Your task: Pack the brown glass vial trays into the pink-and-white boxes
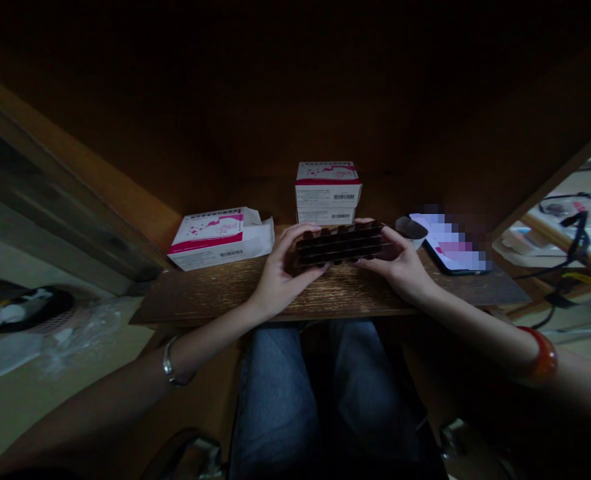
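Between both hands, above the front of the wooden shelf, is a dark brown layered block (339, 245) with rounded bumps along its top and bottom edges; its exact kind cannot be made out. My left hand (288, 267) grips its left end, thumb below and fingers over the top. At the other end, my right hand (400, 263) holds it the same way. An opened white and pink carton (210, 237) lies left of my left hand, its end flap sticking out. Just behind the block stand two stacked cartons (328, 190) of the same print.
A small whitish cup (411, 231) and a lit phone (455, 247) lie to the right on the shelf (200, 293). Wooden side walls enclose the space. Cables (573, 247) hang at far right; clear plastic wrapping (80, 333) is on the floor at left.
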